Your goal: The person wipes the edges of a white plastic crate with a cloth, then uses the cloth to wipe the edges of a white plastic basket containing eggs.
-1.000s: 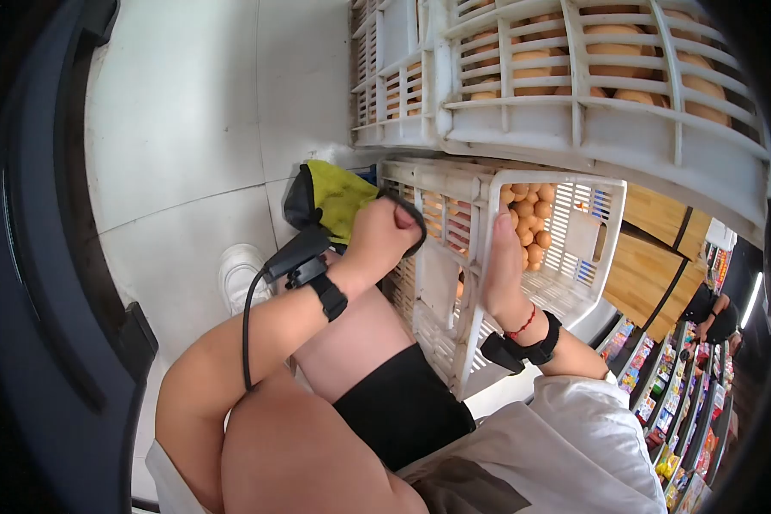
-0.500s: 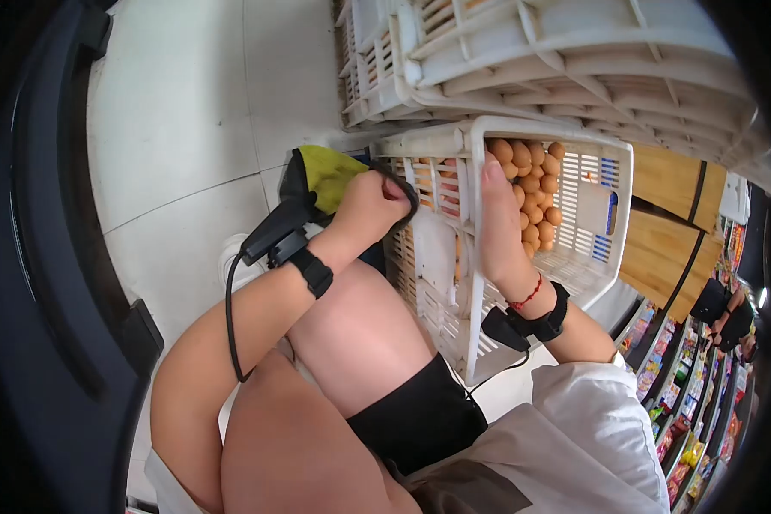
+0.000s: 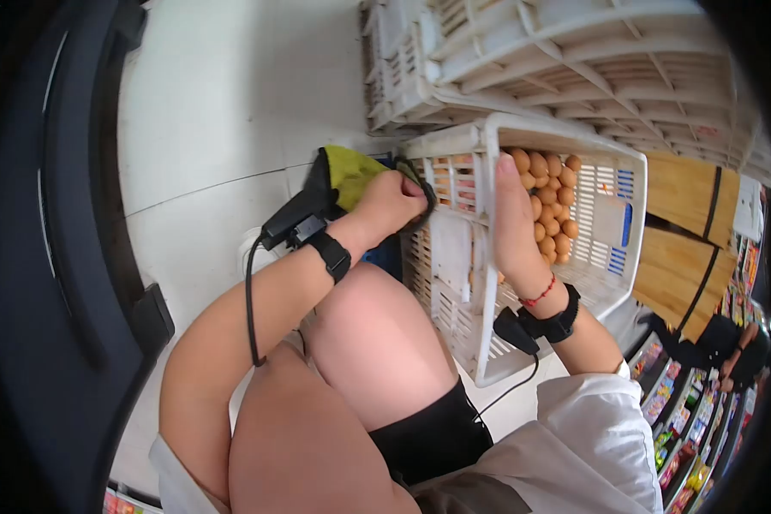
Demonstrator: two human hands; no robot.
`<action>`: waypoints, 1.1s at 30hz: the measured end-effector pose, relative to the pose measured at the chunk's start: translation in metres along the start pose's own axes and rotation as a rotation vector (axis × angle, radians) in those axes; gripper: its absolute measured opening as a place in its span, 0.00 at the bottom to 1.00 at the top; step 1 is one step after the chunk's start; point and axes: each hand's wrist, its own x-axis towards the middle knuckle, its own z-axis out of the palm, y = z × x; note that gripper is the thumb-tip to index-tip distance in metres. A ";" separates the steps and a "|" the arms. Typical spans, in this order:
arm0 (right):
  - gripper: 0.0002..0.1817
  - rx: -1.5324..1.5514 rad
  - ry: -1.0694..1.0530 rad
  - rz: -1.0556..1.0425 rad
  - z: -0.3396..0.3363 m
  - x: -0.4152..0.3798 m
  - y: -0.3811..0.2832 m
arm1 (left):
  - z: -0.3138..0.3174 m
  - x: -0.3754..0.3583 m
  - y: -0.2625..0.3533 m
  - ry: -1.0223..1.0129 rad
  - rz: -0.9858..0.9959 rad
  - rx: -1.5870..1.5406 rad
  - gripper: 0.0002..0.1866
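Note:
My left hand (image 3: 390, 204) is closed on a yellow-green and dark grey cloth (image 3: 351, 176), bunched between the fingers beside the slatted wall of a white plastic crate (image 3: 481, 137). Several brown eggs (image 3: 552, 206) lie in the crate, piled toward the side by my right hand. My right hand (image 3: 521, 227) lies along the crate's near rim and appears to grip it; one straight fingertip shows, and the other fingers are hidden. Both wrists carry black straps with small devices and cables.
A larger white crate (image 3: 557, 68) stands right behind the egg crate. Wooden boards (image 3: 681, 188) and shelves of packaged goods (image 3: 685, 411) are at the right. A person in dark clothes (image 3: 724, 351) is there too. A dark cabinet-like edge (image 3: 68, 257) runs down the left.
The view has shifted, so the crate and hands appear further right. My left hand with the cloth sits slightly closer to the crate wall. The person in the background has moved.

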 end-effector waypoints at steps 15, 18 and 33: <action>0.32 0.002 0.076 0.126 0.004 -0.006 -0.022 | -0.009 0.014 0.011 -0.054 0.123 0.297 0.08; 0.31 0.048 0.067 0.123 -0.002 0.000 -0.004 | -0.006 -0.002 0.002 -0.072 0.096 0.086 0.08; 0.21 0.199 0.045 0.164 0.002 -0.003 -0.020 | -0.024 -0.029 0.000 0.050 0.804 0.703 0.09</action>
